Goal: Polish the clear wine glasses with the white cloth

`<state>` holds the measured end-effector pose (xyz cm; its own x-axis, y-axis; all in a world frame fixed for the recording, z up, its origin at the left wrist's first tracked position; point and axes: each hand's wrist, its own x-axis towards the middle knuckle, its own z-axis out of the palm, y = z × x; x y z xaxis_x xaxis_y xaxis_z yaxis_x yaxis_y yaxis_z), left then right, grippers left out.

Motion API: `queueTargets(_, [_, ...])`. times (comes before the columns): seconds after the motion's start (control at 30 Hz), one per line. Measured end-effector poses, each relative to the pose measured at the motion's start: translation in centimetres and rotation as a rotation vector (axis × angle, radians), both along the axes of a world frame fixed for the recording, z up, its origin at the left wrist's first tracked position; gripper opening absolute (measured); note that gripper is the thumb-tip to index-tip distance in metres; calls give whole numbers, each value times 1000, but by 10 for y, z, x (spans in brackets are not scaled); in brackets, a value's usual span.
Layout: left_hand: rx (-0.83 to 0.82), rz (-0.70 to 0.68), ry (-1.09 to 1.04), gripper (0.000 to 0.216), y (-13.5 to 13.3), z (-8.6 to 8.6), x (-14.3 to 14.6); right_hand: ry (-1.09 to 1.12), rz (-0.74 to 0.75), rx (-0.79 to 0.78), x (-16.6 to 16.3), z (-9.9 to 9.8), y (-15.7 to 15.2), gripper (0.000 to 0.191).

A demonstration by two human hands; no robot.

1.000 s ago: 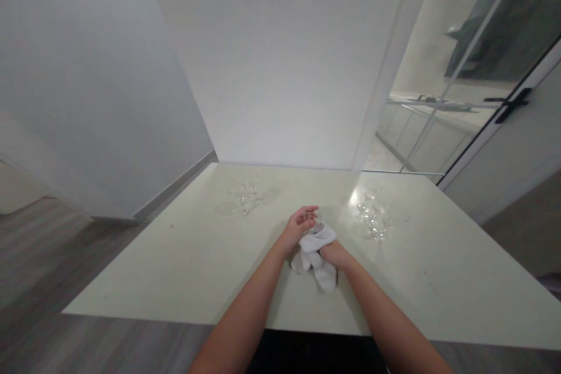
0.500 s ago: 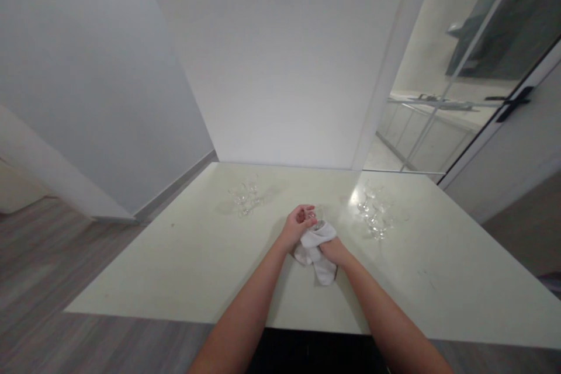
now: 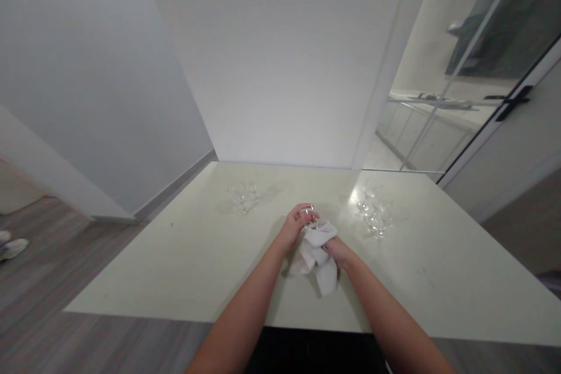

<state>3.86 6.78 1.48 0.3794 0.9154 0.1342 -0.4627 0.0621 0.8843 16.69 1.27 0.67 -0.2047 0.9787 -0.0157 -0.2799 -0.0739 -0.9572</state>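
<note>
Over the middle of the pale table point(image 3: 184, 269), my left hand point(image 3: 294, 225) is curled around a small clear glass point(image 3: 309, 211) whose rim shows at my fingertips. My right hand point(image 3: 338, 251) grips a white cloth point(image 3: 316, 252) that is bunched against the glass, with one end hanging down toward the table. Both hands meet just above the tabletop.
A cluster of small clear glasses point(image 3: 244, 197) stands at the table's far left, and another cluster of glasses point(image 3: 375, 213) stands at the far right. A white wall rises behind the table. A glass door point(image 3: 456, 70) is at the right, and a shoe point(image 3: 11, 246) lies on the floor at the left.
The cloth has shifted around the glass and now hangs looser and lower. The glass rim shows more clearly at my left fingertips. A shoe has come into view at the left.
</note>
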Motion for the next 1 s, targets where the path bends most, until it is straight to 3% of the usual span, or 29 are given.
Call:
queueTargets(0.07, [-23,-53,-73,57,-2,2,-2,114,14,-131,2,0,-4,23])
queueTargets(0.13, [-25,-101,-104,56,-3,5,-4,143,14,-160,4,-1,-6,24])
queueTargets(0.2, [-8,-85,-79,55,-2,6,-4,74,-7,-67,5,-1,-3,23])
queueTargets(0.3, [13,49,24,52,2,3,-3,-138,-97,160,5,0,5,19])
queueTargets(0.37, [-11,109,58,50,4,1,-2,-213,-117,227,3,1,6,18])
queueTargets(0.57, [-81,-99,-145,59,-1,2,-2,87,26,-50,-1,0,-4,23])
queueTargets(0.63, [-77,-42,-177,59,-1,4,-3,125,-10,-125,-1,-2,-3,25])
queueTargets(0.77, [-163,212,-269,50,7,7,-11,190,-349,-149,5,-4,10,27])
queueTargets(0.83, [-220,302,-307,47,13,8,-18,244,-439,-149,8,-3,15,27])
queueTargets(0.93, [-209,347,-312,44,16,9,-23,273,-308,-201,8,0,13,31])
queueTargets(1.0, [-137,302,-288,46,12,10,-20,279,-192,-219,5,2,8,34])
